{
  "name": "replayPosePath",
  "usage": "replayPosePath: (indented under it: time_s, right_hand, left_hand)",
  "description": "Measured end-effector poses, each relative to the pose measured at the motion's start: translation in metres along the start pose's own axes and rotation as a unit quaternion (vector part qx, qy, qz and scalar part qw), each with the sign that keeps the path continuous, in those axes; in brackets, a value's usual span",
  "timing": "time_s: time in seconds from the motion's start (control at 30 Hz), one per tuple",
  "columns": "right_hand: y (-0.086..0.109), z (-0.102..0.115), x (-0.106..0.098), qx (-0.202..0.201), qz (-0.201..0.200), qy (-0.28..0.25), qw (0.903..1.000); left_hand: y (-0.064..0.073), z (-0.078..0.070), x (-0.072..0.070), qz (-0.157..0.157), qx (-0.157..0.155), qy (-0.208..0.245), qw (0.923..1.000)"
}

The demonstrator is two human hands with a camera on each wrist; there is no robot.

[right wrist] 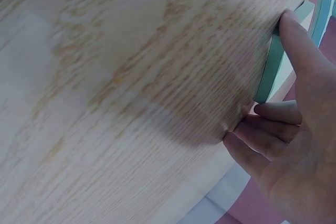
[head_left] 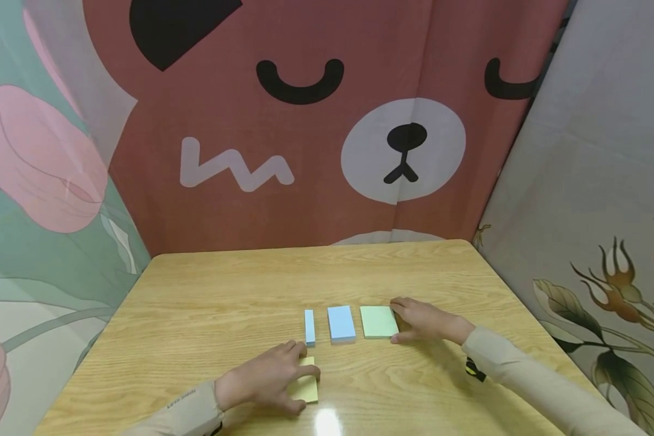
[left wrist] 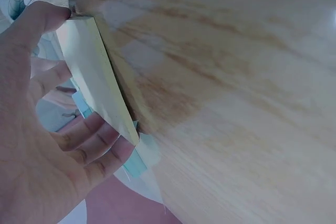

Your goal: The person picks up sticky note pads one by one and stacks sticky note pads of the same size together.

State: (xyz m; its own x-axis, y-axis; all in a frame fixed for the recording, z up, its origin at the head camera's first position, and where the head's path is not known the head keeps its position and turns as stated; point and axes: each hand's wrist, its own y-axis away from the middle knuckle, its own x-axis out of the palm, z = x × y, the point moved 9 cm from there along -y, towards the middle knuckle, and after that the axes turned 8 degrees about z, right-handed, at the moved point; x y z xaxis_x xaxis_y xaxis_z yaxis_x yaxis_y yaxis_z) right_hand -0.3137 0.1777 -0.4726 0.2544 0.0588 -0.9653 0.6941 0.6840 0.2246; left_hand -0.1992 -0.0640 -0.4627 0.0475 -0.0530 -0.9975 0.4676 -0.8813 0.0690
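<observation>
My left hand (head_left: 267, 375) grips a yellow sticky note pad (head_left: 306, 387), thumb at its near edge and fingers at its far edge. In the left wrist view that pad (left wrist: 94, 72) shows its pale side, with the thumb at one end and fingertips at the other. My right hand (head_left: 427, 320) holds a light green sticky note pad (head_left: 378, 322) at its right side, thumb on the near corner and a finger on the far one. The right wrist view shows this green pad (right wrist: 270, 72) edge-on on the wood, between thumb and index finger; the other fingertips touch the tabletop.
A blue sticky note pad (head_left: 341, 324) lies just left of the green one, with a narrow blue pad (head_left: 309, 327) further left. All rest on a wooden table (head_left: 207, 303). Printed curtains (head_left: 316, 218) hang behind and at both sides.
</observation>
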Motion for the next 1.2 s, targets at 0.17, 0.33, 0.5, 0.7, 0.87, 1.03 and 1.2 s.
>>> replayPosePath:
  time_s: [0.17, 0.33, 0.5, 0.7, 0.87, 1.03, 1.2]
  right_hand:
    - [0.0001, 0.0003, -0.0001, 0.001, 0.000, 0.000, 1.0000]
    - [0.0008, -0.0002, 0.0003, 0.002, 0.002, -0.001, 1.0000]
    - [0.0013, -0.0001, 0.0001, 0.001, 0.001, -0.002, 1.0000]
    - [0.0024, 0.0004, -0.0007, 0.000, -0.001, -0.001, 1.0000]
    - [0.0026, 0.0004, -0.0014, -0.004, -0.006, 0.000, 1.0000]
    - [0.0016, -0.0001, -0.0006, -0.005, -0.005, 0.001, 1.0000]
    - [0.0007, -0.0022, 0.0012, 0.000, -0.001, -0.003, 1.0000]
  left_hand:
    - [0.0007, 0.0024, 0.0016, 0.003, -0.006, 0.004, 1.0000]
    - [0.0007, 0.0033, 0.0020, 0.008, -0.009, 0.013, 0.9998]
    - [0.0004, 0.0030, 0.0014, 0.013, -0.012, 0.016, 0.9997]
    - [-0.0006, 0.0005, -0.0026, 0.009, -0.008, 0.014, 0.9998]
    - [-0.0025, -0.0030, -0.0058, 0.007, -0.002, 0.015, 0.9999]
    - [-0.0051, -0.0047, -0.0066, 0.008, -0.001, 0.013, 0.9999]
    - [-0.0081, -0.0063, -0.0074, -0.003, 0.006, 0.006, 1.0000]
